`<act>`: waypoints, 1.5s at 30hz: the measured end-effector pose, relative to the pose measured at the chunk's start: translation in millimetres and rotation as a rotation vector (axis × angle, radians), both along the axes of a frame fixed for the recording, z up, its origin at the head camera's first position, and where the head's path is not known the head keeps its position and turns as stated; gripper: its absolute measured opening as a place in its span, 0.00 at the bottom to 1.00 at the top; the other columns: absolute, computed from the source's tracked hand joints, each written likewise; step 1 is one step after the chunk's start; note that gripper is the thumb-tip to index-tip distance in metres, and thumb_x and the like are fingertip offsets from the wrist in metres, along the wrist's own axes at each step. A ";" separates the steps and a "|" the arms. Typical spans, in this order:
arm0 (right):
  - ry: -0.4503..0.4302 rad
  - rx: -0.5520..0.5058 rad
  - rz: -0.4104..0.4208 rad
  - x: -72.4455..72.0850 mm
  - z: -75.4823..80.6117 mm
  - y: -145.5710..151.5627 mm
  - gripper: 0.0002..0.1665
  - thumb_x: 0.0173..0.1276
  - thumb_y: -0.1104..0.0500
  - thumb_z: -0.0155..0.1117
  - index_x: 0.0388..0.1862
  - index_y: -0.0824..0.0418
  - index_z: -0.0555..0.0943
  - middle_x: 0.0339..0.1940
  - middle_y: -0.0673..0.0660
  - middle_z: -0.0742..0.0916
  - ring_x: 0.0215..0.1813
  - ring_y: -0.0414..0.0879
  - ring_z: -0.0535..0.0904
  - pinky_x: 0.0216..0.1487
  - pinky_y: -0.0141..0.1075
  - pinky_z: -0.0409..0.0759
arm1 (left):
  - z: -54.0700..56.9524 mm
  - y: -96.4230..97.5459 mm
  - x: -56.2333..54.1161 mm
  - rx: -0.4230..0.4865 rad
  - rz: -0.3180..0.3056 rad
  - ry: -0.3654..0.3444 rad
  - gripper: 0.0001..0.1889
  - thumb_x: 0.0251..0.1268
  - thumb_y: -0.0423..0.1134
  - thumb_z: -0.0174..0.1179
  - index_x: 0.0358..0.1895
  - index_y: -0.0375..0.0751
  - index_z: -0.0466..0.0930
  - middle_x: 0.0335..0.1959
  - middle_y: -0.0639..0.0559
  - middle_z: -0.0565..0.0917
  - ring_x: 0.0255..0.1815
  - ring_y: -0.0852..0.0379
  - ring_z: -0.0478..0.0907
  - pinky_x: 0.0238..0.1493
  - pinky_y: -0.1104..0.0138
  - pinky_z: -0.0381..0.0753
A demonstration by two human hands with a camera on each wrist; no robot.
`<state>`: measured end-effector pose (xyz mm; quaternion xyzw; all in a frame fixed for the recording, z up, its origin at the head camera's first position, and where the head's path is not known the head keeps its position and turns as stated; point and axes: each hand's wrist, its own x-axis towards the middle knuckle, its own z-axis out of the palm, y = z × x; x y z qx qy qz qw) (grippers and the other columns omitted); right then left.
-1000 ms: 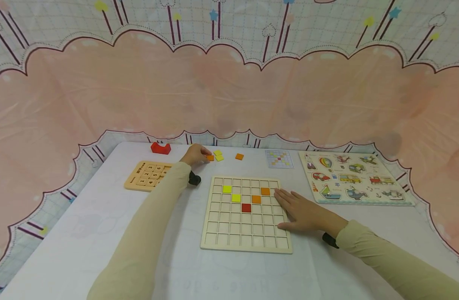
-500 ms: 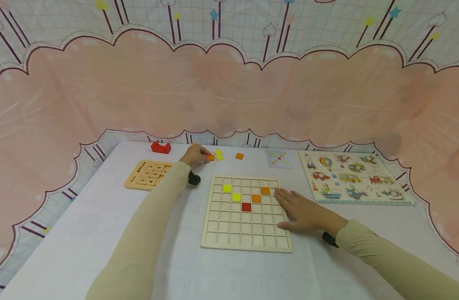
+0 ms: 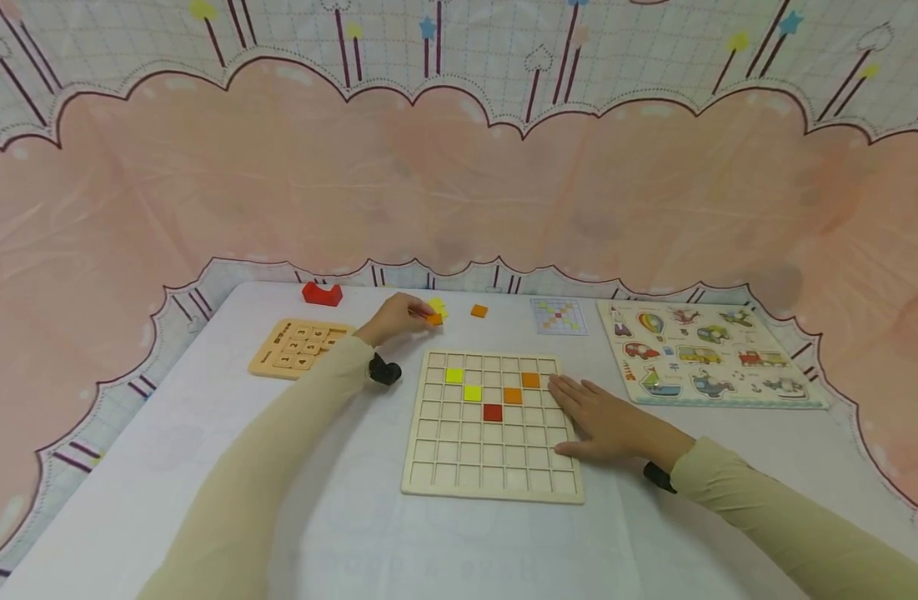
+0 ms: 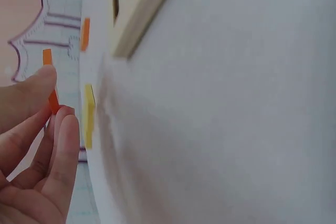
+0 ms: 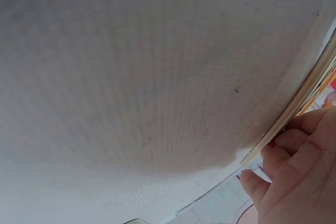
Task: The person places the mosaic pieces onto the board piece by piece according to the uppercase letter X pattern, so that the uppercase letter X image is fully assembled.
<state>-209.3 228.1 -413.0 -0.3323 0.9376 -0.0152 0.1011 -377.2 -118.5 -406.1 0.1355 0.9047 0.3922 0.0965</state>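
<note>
Pinching orange tile point(image 3: 434, 320), left hand point(image 3: 398, 318) beside yellow tiles point(image 3: 438, 306); right hand point(image 3: 603, 422) outstretched on board point(image 3: 493, 456).

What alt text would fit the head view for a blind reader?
A person's left grip pinches an orange tile near loose yellow tiles, while the right grip rests at the edge of a wooden grid board showing five coloured tiles. A number puzzle and picture board lie on either side.

One grid board point(image 3: 470, 454) is holding two yellow tiles point(image 3: 472, 392), two orange tiles point(image 3: 513, 396), one red tile point(image 3: 492, 412). Beyond the board, two more orange ones point(image 3: 479, 311), at least two more yellow ones point(image 3: 438, 305) and one printed card point(image 3: 559, 317) are showing; left of it, one red block point(image 3: 322, 295) and one number puzzle point(image 3: 293, 350) are lying; right, one picture puzzle point(image 3: 729, 403).
</note>
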 end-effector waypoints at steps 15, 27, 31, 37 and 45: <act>-0.004 -0.005 -0.011 -1.5 -1.6 2.4 0.57 0.63 0.27 0.46 0.75 0.65 0.48 0.77 0.62 0.54 0.77 0.56 0.49 0.75 0.52 0.50 | 9.8 27.2 68.6 0.010 -0.247 0.019 0.15 0.56 0.34 0.66 0.47 0.36 0.82 0.45 0.45 0.84 0.40 0.57 0.78 0.50 0.66 0.80; -0.012 0.006 -0.016 -1.9 -3.2 2.0 0.58 0.62 0.25 0.45 0.75 0.65 0.48 0.77 0.62 0.54 0.77 0.56 0.49 0.74 0.52 0.50 | -3.1 36.2 109.8 -0.001 -0.356 0.006 0.13 0.52 0.34 0.69 0.42 0.36 0.83 0.38 0.48 0.85 0.34 0.64 0.76 0.41 0.73 0.79; -0.006 0.009 -0.010 -1.9 -2.4 1.5 0.58 0.62 0.26 0.46 0.75 0.65 0.48 0.77 0.62 0.54 0.77 0.56 0.49 0.74 0.52 0.50 | -5.5 39.4 119.4 -0.017 -0.363 0.002 0.12 0.50 0.34 0.70 0.40 0.37 0.84 0.35 0.50 0.84 0.32 0.64 0.76 0.38 0.75 0.78; 0.006 0.006 0.006 -1.4 -0.9 0.9 0.57 0.63 0.28 0.48 0.74 0.67 0.49 0.77 0.63 0.55 0.77 0.57 0.50 0.74 0.53 0.51 | -6.2 43.1 128.4 -0.028 -0.369 -0.018 0.12 0.47 0.34 0.72 0.38 0.38 0.84 0.34 0.51 0.84 0.30 0.64 0.74 0.35 0.76 0.76; -0.002 -0.020 0.012 -1.0 -0.2 0.3 0.56 0.64 0.29 0.48 0.74 0.68 0.49 0.76 0.64 0.55 0.77 0.58 0.50 0.73 0.54 0.51 | -7.3 45.4 135.6 -0.105 -0.417 0.041 0.12 0.46 0.36 0.73 0.36 0.42 0.84 0.30 0.55 0.81 0.30 0.63 0.72 0.34 0.76 0.74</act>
